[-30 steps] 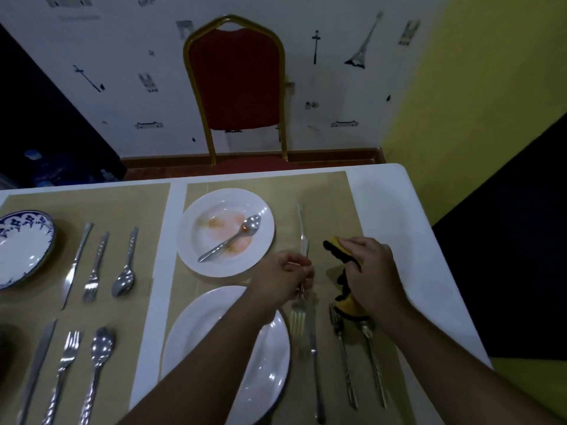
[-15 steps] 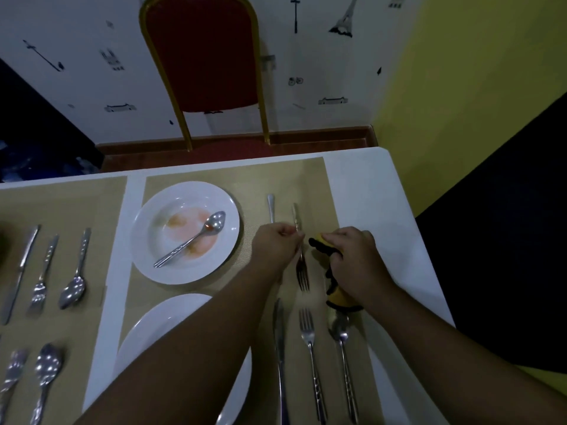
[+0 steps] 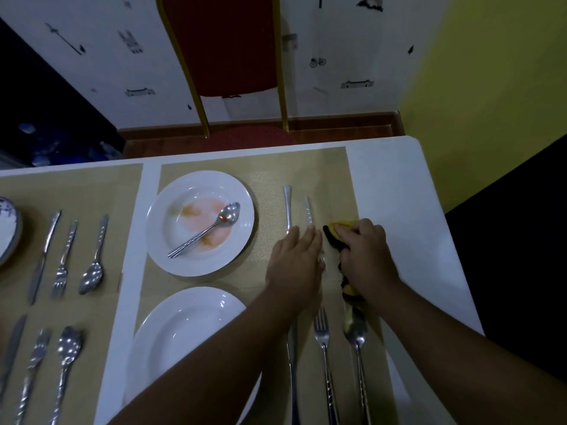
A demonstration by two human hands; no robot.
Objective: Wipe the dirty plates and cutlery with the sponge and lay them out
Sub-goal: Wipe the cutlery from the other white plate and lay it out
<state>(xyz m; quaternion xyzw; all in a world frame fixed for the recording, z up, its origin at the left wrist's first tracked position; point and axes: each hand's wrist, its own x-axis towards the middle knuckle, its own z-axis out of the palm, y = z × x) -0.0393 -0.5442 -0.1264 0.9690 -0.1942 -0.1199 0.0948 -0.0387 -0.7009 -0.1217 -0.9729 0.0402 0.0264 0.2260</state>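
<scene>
A dirty white plate [image 3: 245,210] with orange smears carries a stained spoon [image 3: 208,231] on the right placemat [image 3: 270,173]. To its right lie a knife [image 3: 287,207] and a fork [image 3: 308,210], side by side, only their handles showing. My left hand [image 3: 294,262] rests flat, palm down, over both. My right hand [image 3: 365,256] is closed on the yellow and black sponge [image 3: 333,237], just right of the fork. A clean white plate [image 3: 171,332] sits nearer me, my left forearm crossing it.
Another knife [image 3: 293,363], fork [image 3: 322,338] and spoon [image 3: 356,329] lie in a row near me. The left placemat holds two more cutlery sets [image 3: 64,259] and a blue-patterned plate [image 3: 7,228]. A red chair [image 3: 227,56] stands beyond the table; the table's right edge [image 3: 445,240] is close.
My left hand held the fork raised by its neck; the fork now lies on the mat beside the knife, with the hand flat over it. The view has tilted downwards.
</scene>
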